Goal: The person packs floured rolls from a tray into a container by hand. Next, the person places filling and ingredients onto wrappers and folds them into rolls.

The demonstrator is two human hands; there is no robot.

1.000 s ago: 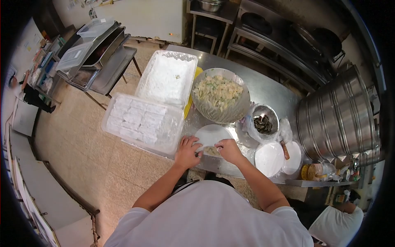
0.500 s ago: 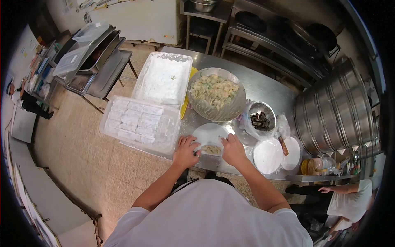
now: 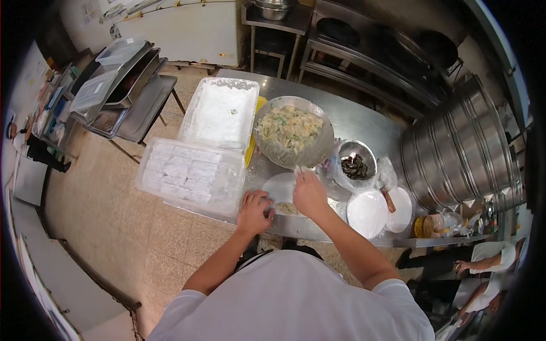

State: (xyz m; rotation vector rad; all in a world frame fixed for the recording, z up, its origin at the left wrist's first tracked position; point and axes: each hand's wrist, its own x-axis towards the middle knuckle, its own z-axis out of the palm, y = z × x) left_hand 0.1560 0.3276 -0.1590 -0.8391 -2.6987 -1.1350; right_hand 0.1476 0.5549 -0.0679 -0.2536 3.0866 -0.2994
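My left hand (image 3: 255,213) rests at the left edge of a round, pale, translucent wrapper (image 3: 278,184), its fingers curved and the thumb apart. On the wrapper's near part lies a small strip of pale filling (image 3: 286,208). Closed fingers form my right hand (image 3: 310,196), raised over the wrapper's right side near the big bowl's lower rim. A thin light-coloured end shows at its fingertips; what it is I cannot make out. Just beyond stands the large metal bowl (image 3: 301,157), heaped with a pale, green-flecked mixture (image 3: 290,126).
Left are a tub of white powder (image 3: 219,116) and a tub of white-wrapped rolls (image 3: 182,173). A small bowl of dark pieces (image 3: 355,165), white round stacks (image 3: 367,213) and a wooden handle (image 3: 389,200) lie right, before tall steamers (image 3: 455,142). Other people stand at far right and left.
My right hand has moved up and left from the wrapper's right edge toward the big bowl. My left hand stays at the wrapper's left side. The view has shifted slightly.
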